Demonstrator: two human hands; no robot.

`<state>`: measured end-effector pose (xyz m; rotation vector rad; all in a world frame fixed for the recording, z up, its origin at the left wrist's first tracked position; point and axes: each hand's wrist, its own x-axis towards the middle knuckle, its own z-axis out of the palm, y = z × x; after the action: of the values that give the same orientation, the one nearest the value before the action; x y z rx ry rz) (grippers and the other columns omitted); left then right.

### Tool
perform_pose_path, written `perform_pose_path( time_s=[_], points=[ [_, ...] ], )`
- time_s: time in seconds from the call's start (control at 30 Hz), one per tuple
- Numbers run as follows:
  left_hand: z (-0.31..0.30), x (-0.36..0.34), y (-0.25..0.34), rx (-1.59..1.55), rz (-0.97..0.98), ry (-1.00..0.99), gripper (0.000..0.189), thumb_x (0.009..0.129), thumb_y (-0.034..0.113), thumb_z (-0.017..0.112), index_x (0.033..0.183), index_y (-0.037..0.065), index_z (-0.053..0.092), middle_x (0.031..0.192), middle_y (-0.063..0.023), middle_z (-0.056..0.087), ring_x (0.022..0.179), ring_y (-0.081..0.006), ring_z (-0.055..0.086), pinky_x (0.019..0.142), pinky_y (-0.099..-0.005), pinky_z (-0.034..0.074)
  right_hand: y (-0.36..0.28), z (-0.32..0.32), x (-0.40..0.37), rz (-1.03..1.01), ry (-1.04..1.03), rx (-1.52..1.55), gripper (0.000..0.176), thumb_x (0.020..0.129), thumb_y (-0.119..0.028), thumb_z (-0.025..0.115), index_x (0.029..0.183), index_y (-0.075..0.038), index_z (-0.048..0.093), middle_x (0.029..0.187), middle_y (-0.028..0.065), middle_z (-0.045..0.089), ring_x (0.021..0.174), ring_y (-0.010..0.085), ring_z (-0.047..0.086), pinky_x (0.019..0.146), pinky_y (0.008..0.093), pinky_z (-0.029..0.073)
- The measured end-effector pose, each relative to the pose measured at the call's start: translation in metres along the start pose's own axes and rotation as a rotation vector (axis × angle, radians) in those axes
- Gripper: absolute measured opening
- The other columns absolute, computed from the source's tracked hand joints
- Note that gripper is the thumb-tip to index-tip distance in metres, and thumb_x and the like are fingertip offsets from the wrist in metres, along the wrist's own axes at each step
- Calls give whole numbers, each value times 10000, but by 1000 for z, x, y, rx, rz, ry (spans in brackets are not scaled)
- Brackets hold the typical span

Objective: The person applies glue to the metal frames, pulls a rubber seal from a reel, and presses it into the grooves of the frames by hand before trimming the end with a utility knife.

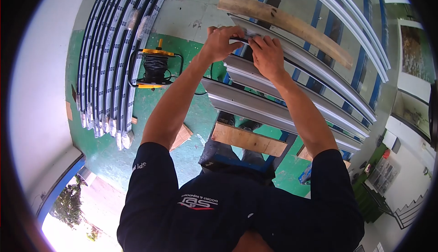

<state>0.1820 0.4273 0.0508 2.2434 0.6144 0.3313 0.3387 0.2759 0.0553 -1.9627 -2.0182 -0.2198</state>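
My left hand [221,43] is closed, thumb and fingers pinching a thin black strip [238,39] near the left end of a grey metal profile [315,66]. Close beside it, my right hand [268,57] bends its fingers onto the same strip at the profile's edge. The fingers hide part of the strip and the profile's end. Nearer my body lie a second grey profile [296,95] and a third one [248,104], roughly parallel to the first.
A wooden plank [292,26] lies beyond the profiles, and another wooden board [248,139] is near my legs. On the green floor at left stands a cable reel [156,68]. Long wrapped profiles [109,51] lean farther left; white bars [351,19] lie on blue rails at upper right.
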Motion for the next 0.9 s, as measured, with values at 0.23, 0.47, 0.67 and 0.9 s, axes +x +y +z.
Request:
perform_pose_path(
  time_s=[0.23,0.47,0.67,0.9],
  points=[
    [9,2,18,238,65,24,236,852,251,756,1069,187,689,990,-30,749,998,-261,694,1022,-511,346,-9,1,2,73,6,-56,293,771,-158,694,1048,-64,716,1004,58,588,1008,238,551,835,420,421],
    [18,-3,46,643,211,147,144,870,233,710,1007,192,719,924,-44,708,1065,-232,635,1099,-579,314,-45,-13,-8,265,41,-126,182,772,-249,683,850,-108,769,988,70,646,1035,255,557,894,506,411],
    [26,0,61,856,214,77,84,905,261,692,905,179,710,935,4,703,1039,-221,622,1114,-592,304,-28,-22,-41,464,-55,-158,414,782,-223,694,1163,-62,713,1165,98,638,1200,288,552,1005,592,399],
    [27,0,55,850,219,55,110,912,283,689,895,175,673,947,4,666,1049,-217,621,1137,-578,276,46,-75,-143,624,-69,-206,231,793,-150,691,1016,-110,737,1082,94,653,1125,270,584,976,597,385]
  ],
)
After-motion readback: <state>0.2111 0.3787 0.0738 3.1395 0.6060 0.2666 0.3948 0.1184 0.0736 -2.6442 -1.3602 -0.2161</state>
